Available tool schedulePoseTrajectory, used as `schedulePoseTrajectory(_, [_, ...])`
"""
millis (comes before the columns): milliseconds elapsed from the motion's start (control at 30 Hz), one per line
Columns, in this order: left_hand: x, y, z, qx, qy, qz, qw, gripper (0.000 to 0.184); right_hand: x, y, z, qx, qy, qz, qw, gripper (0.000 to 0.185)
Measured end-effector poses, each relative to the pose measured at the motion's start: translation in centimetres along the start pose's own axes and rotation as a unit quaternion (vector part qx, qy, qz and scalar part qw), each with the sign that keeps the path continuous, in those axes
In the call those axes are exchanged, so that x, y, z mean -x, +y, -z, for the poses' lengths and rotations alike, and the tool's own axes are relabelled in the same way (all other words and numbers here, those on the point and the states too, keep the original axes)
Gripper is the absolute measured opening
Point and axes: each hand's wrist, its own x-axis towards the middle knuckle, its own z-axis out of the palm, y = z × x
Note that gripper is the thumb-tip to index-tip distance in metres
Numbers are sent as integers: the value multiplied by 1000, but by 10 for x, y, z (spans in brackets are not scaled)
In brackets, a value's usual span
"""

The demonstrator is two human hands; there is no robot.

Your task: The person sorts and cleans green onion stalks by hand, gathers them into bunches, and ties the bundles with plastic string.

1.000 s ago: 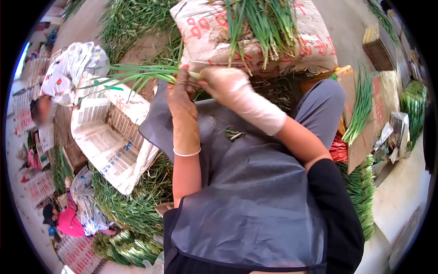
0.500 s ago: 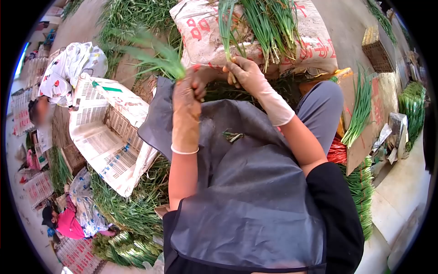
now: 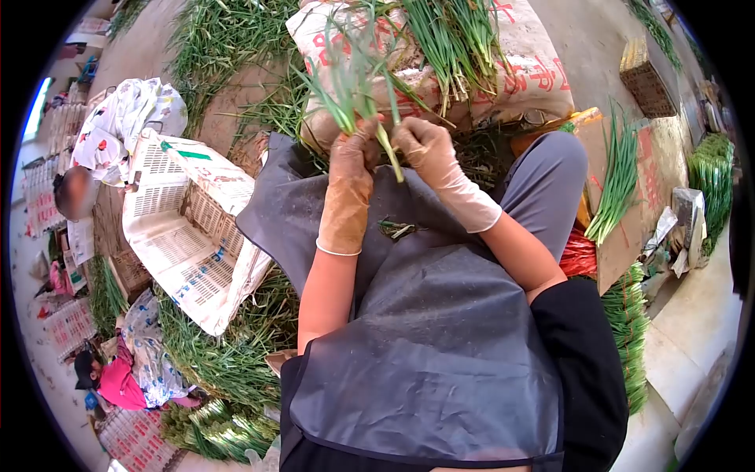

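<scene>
My left hand [image 3: 352, 153], in a stained tan glove, is closed around a small bunch of green onions [image 3: 343, 106] whose leaves point up and blur with motion. A pale-ended stalk [image 3: 385, 145] slants down between my two hands. My right hand [image 3: 425, 148], in a whitish glove, is pinched closed beside it, with a thin green leaf rising from its fingertips. Beyond my hands, more green onions [image 3: 452, 47] lie on a white sack [image 3: 535, 55] with red print. Some green trimmings [image 3: 397, 229] rest on my dark apron [image 3: 425, 315].
At left stands a white plastic-lined basket [image 3: 185, 236]. Loose green leaves [image 3: 228, 346] cover the floor around it. A bundle of green onions [image 3: 619, 185] lies on cardboard [image 3: 641, 204] at right. Two people sit at left, one in a pink top [image 3: 124, 384].
My left hand has shifted right and slightly down, and its bunch has swung from leaning left to nearly upright. My right hand has moved a little lower; the stalks it held upright no longer show there.
</scene>
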Motion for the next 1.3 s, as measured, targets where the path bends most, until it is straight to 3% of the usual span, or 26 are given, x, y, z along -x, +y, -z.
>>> schedulePoseTrajectory(67, [-4,16,9,33,6,-47,998,13,5,-4,15,54,42,-35,997,22])
schedulePoseTrajectory(100, [-11,19,19,51,10,-47,998,12,4,-5,26,159,11,-81,984,26])
schedulePoseTrajectory(133, [-17,21,29,69,15,-48,996,10,0,0,38,325,-56,-119,937,29])
schedulePoseTrajectory(200, [-12,29,30,85,9,-56,995,9,-3,20,53,506,-116,-166,838,33])
schedulePoseTrajectory(233, [-9,31,25,77,46,-53,995,14,2,22,55,446,-59,-84,889,36])
schedulePoseTrajectory(267, [-8,32,20,72,82,-53,993,22,0,3,48,448,-57,-81,889,36])
schedulePoseTrajectory(333, [-7,21,14,72,52,-44,995,26,3,-26,18,189,-35,-30,981,38])
schedulePoseTrajectory(400, [-4,11,2,31,49,-76,995,14,-5,-23,-5,178,-136,-62,973,26])
schedulePoseTrajectory(433, [-1,11,0,29,43,-76,996,14,-2,-27,-16,-32,-101,-161,981,23])
schedulePoseTrajectory(467, [6,10,-1,30,7,-52,998,11,-1,-28,-19,-110,-95,-171,975,25])
schedulePoseTrajectory(567, [13,7,8,5,-29,-6,1000,19,7,-20,-21,-152,-105,-200,962,28])
schedulePoseTrajectory(600, [16,7,12,-24,-34,18,999,26,11,-20,-22,-104,-136,-216,961,30])
schedulePoseTrajectory(667, [17,10,14,-32,-1,4,999,19,17,-18,-17,-58,-168,-230,957,32])
schedulePoseTrajectory(700, [13,15,15,-22,46,-13,999,15,20,-16,-10,111,-213,-142,960,33])
schedulePoseTrajectory(733, [10,21,17,-10,94,-32,995,12,23,-13,-2,276,-250,-47,927,33])
schedulePoseTrajectory(800, [7,37,31,13,72,-85,994,8,17,10,12,500,-311,-79,804,30])
schedulePoseTrajectory(867, [20,55,35,-34,36,-72,996,11,4,7,29,535,-259,-102,798,28])
schedulePoseTrajectory(933, [32,56,28,-32,44,-84,995,11,-8,-17,20,354,-71,61,931,34])
schedulePoseTrajectory(1000, [46,51,36,-41,-48,-33,997,13,-27,-35,-1,196,-54,61,977,41])
schedulePoseTrajectory(1033, [51,45,36,-42,-39,-34,998,15,-41,-28,-15,111,-76,19,991,41])
schedulePoseTrajectory(1067, [54,43,39,-46,-42,-34,997,15,-51,-32,-26,25,-99,-20,995,40])
schedulePoseTrajectory(1100, [57,41,43,-60,-44,-26,997,16,-58,-37,-26,-31,-166,-119,978,35])
schedulePoseTrajectory(1200, [67,48,54,-90,-3,-19,996,22,-65,-54,-12,-85,-157,-162,971,29])
schedulePoseTrajectory(1233, [70,53,59,-91,8,-14,996,25,-61,-65,1,-186,-92,-185,960,25])
schedulePoseTrajectory(1267, [73,57,64,-92,19,-8,996,28,-64,-66,17,-293,-78,-154,940,21])
schedulePoseTrajectory(1300, [74,59,70,-82,-4,-13,997,33,-70,-52,46,-302,-152,-109,935,20])
